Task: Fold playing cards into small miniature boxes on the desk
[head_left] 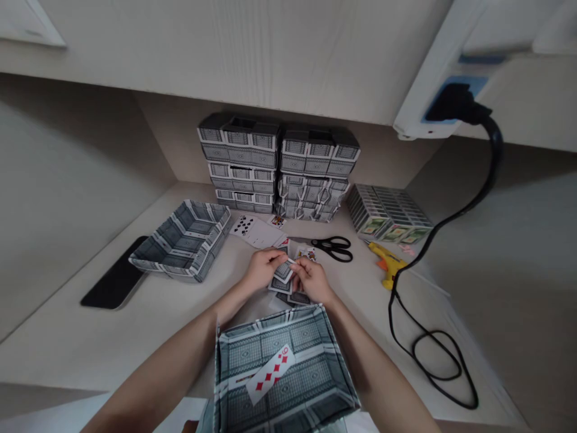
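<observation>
Both hands meet over a small pile of playing cards [280,285] in the middle of the desk. My left hand [262,268] pinches the upper left edge of a patterned card [283,272], its back facing up. On the card's right side, the fingers of my right hand [312,279] are closed. Between my forearms, nearest to me, is an open box made of cards [297,343], with a cut six or nine of diamonds [270,374] lying inside. Face-up cards [255,231] lie just beyond my hands.
Stacked card boxes [243,150] stand at the back, an open card tray [184,240] and black phone [115,276] at left. Black-handled scissors [333,246], a yellow glue gun [386,264], card packs [390,213] and a looping black cable [444,379] are at right.
</observation>
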The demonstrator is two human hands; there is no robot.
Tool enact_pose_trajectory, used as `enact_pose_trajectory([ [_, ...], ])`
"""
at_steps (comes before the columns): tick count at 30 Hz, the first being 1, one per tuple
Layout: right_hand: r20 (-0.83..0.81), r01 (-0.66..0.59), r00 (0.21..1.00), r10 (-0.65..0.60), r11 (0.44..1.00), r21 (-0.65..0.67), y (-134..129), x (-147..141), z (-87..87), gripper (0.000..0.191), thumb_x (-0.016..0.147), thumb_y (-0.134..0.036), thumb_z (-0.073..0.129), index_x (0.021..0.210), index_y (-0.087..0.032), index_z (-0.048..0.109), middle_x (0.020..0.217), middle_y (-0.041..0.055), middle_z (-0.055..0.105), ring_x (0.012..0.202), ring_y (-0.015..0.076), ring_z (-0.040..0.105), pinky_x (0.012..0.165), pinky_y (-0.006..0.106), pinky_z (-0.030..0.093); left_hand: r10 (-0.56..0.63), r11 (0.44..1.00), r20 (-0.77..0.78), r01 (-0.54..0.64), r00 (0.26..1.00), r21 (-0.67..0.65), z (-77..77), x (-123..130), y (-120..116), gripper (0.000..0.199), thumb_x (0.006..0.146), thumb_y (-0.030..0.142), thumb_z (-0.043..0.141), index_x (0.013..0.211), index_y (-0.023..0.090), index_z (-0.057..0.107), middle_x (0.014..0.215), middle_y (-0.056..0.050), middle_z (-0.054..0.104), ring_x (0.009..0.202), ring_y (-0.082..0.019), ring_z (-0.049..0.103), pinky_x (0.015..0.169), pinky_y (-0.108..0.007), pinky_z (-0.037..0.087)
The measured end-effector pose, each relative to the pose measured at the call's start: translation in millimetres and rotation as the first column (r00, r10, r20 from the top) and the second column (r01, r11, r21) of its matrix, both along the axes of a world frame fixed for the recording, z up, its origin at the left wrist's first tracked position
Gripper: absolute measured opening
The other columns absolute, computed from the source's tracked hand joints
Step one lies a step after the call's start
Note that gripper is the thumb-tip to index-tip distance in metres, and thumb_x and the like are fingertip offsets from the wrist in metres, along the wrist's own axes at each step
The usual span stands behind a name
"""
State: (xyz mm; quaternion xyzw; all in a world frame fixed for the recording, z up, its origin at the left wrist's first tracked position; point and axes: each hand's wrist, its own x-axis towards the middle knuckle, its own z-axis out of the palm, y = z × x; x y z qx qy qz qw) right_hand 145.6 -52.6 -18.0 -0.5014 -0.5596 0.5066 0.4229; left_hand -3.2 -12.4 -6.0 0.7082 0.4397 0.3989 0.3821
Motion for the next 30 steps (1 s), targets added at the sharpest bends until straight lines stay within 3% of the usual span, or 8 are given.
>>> enact_pose_trajectory([
  [7,-0.026,0.007,1.000,-0.009,0.999,-0.054,-3,-3,3.7,0.026,0.077,-0.043,0.047,0.063,-0.022,0.046,0.044,-0.0041,0.056,0.030,0.0113,0.047,0.031,0.021,0.031,-0.045,0.999,-0.045,0.045,0.998,-0.007,0.3,1,1,0.021,0.075,0.030,0.052,0.070,0.016,0.067,0.066,-0.002,0.062,0.067,-0.014,0.054,0.062,-0.023,0.040],
  [14,-0.035,-0.017,0.999,0.015,0.999,-0.048,-4,-5,11.7,0.032,0.078,-0.048,0.045,0.061,-0.021,0.042,0.040,-0.0055,0.053,0.027,0.0098,0.044,0.030,0.020,0.029,-0.001,0.999,-0.063,0.004,0.998,0.038,2.8,0,-2,0.017,0.075,0.027,0.051,0.066,0.016,0.061,0.061,0.000,0.058,0.062,-0.013,0.051,0.059,-0.022,0.038],
  [23,0.047,-0.009,0.999,0.006,0.998,0.058,-5,-8,9.8,0.038,0.081,-0.052,0.040,0.059,-0.021,0.043,0.038,-0.0057,0.049,0.034,0.0102,0.047,0.037,0.021,0.035,0.022,0.999,-0.025,-0.023,0.999,-0.041,6.7,2,-6,0.024,0.076,0.032,0.048,0.058,0.016,0.051,0.051,0.003,0.047,0.054,-0.011,0.043,0.052,-0.020,0.034],
  [30,-0.037,-0.008,0.999,0.010,0.998,0.057,-3,-9,7.6,0.038,0.080,-0.054,0.042,0.060,-0.021,0.045,0.041,-0.0051,0.050,0.039,0.0107,0.048,0.042,0.022,0.038,0.034,0.991,0.044,-0.028,0.998,-0.131,2.4,1,-5,0.033,0.077,0.042,0.046,0.057,0.015,0.047,0.049,0.004,0.044,0.048,-0.009,0.040,0.047,-0.020,0.031],
])
